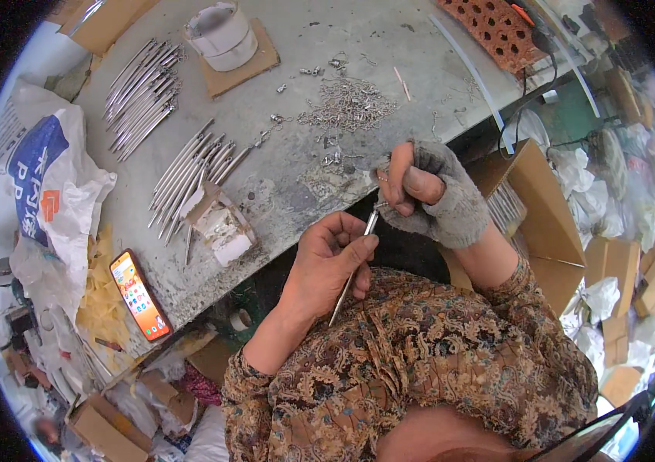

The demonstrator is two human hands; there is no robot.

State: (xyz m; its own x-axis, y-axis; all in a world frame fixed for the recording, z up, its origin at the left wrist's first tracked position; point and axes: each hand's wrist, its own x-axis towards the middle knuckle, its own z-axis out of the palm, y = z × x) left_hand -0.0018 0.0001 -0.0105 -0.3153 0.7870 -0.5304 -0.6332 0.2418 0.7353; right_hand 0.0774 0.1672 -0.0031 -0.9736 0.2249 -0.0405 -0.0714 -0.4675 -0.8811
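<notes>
A slim silver metal rod slants across my bare left hand, pinched between thumb and fingers in front of my chest. My right hand, in a grey fingerless glove, closes its fingertips just above the rod's upper end. A thin bit of metal, perhaps chain, shows at those fingertips, too small to make out fully. Beyond the hands, a heap of small metal chains and clasps lies on the grey table. Two groups of similar rods, one farther and one nearer, are spread at the left.
A torn small carton sits by the nearer rods. Farther back, a white round container stands on cardboard. A phone lies at the table's left edge, near a white sack. A perforated brick and an open cardboard box are at right.
</notes>
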